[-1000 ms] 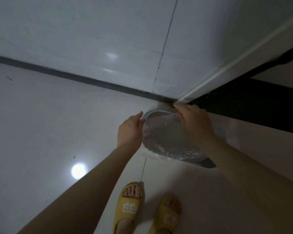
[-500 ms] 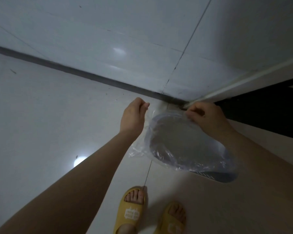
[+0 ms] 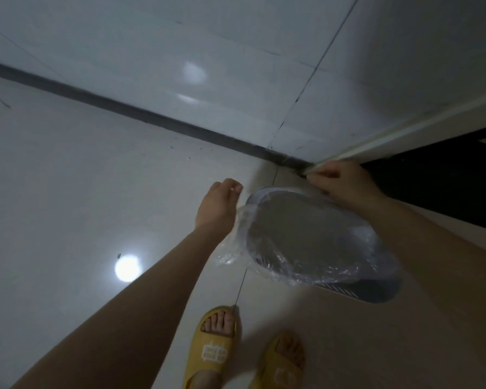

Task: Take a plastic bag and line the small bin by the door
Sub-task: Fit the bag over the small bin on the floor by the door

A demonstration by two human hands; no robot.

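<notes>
Small grey-blue plastic bin (image 3: 357,290) stands on the pale glossy tiled floor (image 3: 68,192) at the corner where the white tiled wall (image 3: 180,37) meets the dark doorway (image 3: 446,192), between the person's two hands. Its oval mouth faces up toward the camera, long axis running from the corner back toward the right forearm. Thin clear plastic bag (image 3: 306,242) drapes over the mouth, loose folds spilling past the rim on the left. Right hand (image 3: 345,183) pinches the bag's edge at the bin's far rim; left hand (image 3: 216,209) grips its film beside the near-left rim. Open floor spreads leftward. Yellow slippers (image 3: 213,352) stand below.
</notes>
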